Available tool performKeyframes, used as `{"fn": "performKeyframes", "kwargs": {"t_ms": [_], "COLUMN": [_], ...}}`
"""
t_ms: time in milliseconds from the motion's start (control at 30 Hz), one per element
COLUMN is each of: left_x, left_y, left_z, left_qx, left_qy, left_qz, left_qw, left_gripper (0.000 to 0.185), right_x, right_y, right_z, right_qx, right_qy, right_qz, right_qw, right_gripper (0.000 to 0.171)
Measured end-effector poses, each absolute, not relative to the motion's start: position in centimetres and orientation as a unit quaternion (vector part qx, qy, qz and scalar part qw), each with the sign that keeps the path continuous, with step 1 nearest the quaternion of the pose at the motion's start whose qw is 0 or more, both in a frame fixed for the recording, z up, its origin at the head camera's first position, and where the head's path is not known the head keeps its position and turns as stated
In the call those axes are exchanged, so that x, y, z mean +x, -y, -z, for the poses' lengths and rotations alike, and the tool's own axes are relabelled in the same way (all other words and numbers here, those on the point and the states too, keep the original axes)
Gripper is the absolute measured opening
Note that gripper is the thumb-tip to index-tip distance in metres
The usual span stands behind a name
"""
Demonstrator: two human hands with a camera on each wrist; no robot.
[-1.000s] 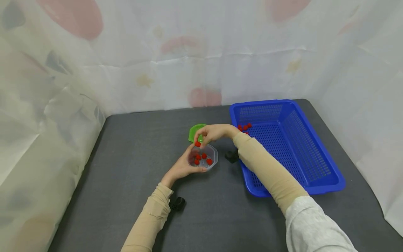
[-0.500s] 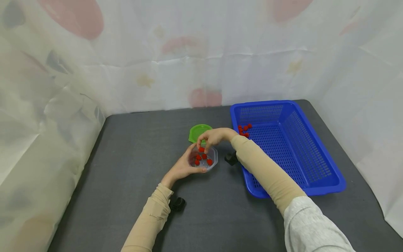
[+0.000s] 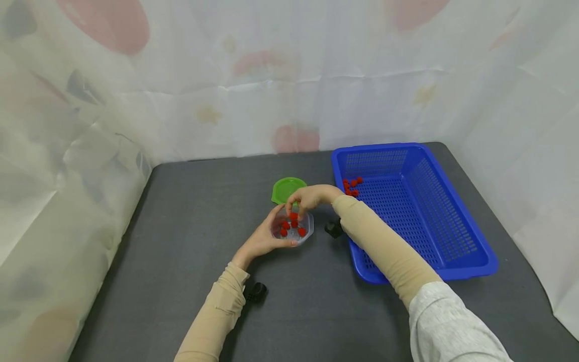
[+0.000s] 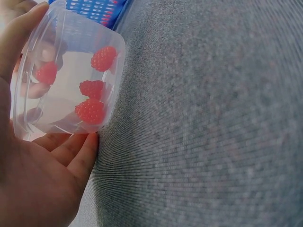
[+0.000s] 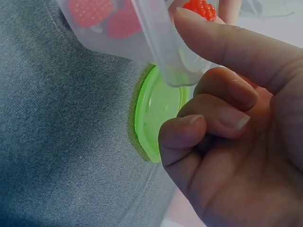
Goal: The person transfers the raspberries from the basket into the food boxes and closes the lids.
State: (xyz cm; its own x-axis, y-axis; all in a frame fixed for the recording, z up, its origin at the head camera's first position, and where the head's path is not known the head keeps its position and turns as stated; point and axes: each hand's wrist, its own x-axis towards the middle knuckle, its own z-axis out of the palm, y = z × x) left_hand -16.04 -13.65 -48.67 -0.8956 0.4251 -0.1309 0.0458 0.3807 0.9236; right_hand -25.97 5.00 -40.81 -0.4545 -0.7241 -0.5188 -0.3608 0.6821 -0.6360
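My left hand (image 3: 260, 242) grips a clear plastic tub (image 3: 309, 226), its thumb and fingers spread round the sides. Several raspberries (image 4: 90, 111) lie on the tub's bottom, seen through the wall in the left wrist view. Over the tub's mouth, my right hand (image 3: 314, 196) pinches one more raspberry (image 5: 203, 9) between thumb and forefinger. The other fingers of that hand are curled in toward the palm. Just behind the tub a green lid (image 3: 286, 189) lies on the table, partly covered by the right hand in the head view.
A large blue basket (image 3: 457, 236) stands to the right, beneath the right forearm. More raspberries (image 3: 354, 183) sit in its far left corner. The dark grey table (image 3: 190, 221) is backed by a patterned cloth (image 3: 253, 110). Each wrist carries a black camera (image 3: 258, 292).
My right hand has moved slightly right and down, bringing its raspberry from the tub's far rim to over the opening. More of the green lid shows. The left hand has stayed put.
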Motion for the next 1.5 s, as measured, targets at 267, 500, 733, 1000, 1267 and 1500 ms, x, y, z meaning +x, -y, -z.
{"fn": "performKeyframes", "kwargs": {"t_ms": [267, 500, 733, 1000, 1267, 1500], "left_x": [-16.1, -15.1, -14.8, -15.5, -15.9, -15.8], "left_y": [13.6, 13.2, 13.1, 13.4, 13.7, 13.5], "left_z": [48.5, 45.8, 45.1, 47.1, 48.5, 47.8], "left_qx": [0.142, 0.145, 0.146, 0.141, 0.136, 0.139], "left_qy": [-0.817, -0.816, -0.814, -0.813, -0.819, -0.819], "left_qz": [-0.529, -0.526, -0.527, -0.531, -0.53, -0.527], "left_qw": [0.179, 0.193, 0.197, 0.191, 0.175, 0.18], "left_gripper": [0.105, 0.101, 0.1, 0.103, 0.102, 0.101], "right_x": [-26.0, -26.0, -25.8, -25.9, -25.8, -25.4], "right_y": [-5.1, -5.1, -5.2, -5.2, -5.3, -5.6], "right_z": [40.9, 40.9, 40.9, 40.6, 39.7, 38.1], "right_qx": [-0.329, -0.323, -0.316, -0.321, -0.33, -0.345], "right_qy": [-0.827, -0.824, -0.824, -0.819, -0.809, -0.81], "right_qz": [0.216, 0.221, 0.228, 0.243, 0.259, 0.26], "right_qw": [0.402, 0.409, 0.412, 0.41, 0.412, 0.396], "right_gripper": [0.031, 0.031, 0.03, 0.029, 0.031, 0.031]}}
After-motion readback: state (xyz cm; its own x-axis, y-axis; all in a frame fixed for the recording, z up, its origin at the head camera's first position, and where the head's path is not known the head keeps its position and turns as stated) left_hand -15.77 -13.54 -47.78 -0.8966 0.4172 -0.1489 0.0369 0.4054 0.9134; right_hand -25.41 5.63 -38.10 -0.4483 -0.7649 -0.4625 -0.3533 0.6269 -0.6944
